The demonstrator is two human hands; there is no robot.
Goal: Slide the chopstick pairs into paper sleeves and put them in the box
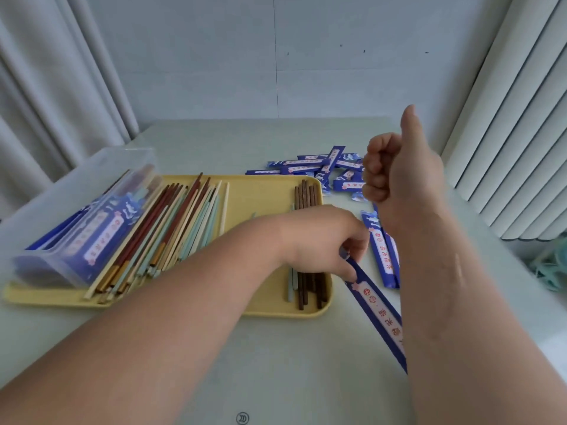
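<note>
My left hand (322,240) reaches across the yellow tray (264,194) and pinches the upper end of a blue paper sleeve (377,314) that slants down to the right over the table. My right hand (395,170) is raised above the table in a fist with the thumb up, holding nothing. Several loose chopsticks (171,228) in brown, green and cream lie on the tray's left part. A few dark brown chopsticks (306,194) lie at its right side, partly under my left hand. A clear plastic box (61,222) with filled sleeves stands at the tray's left.
A pile of blue sleeves (319,167) lies on the table behind the tray. Two more sleeves (383,253) lie right of the tray, partly behind my right forearm. Curtains hang at the left and a radiator-like panel at the right.
</note>
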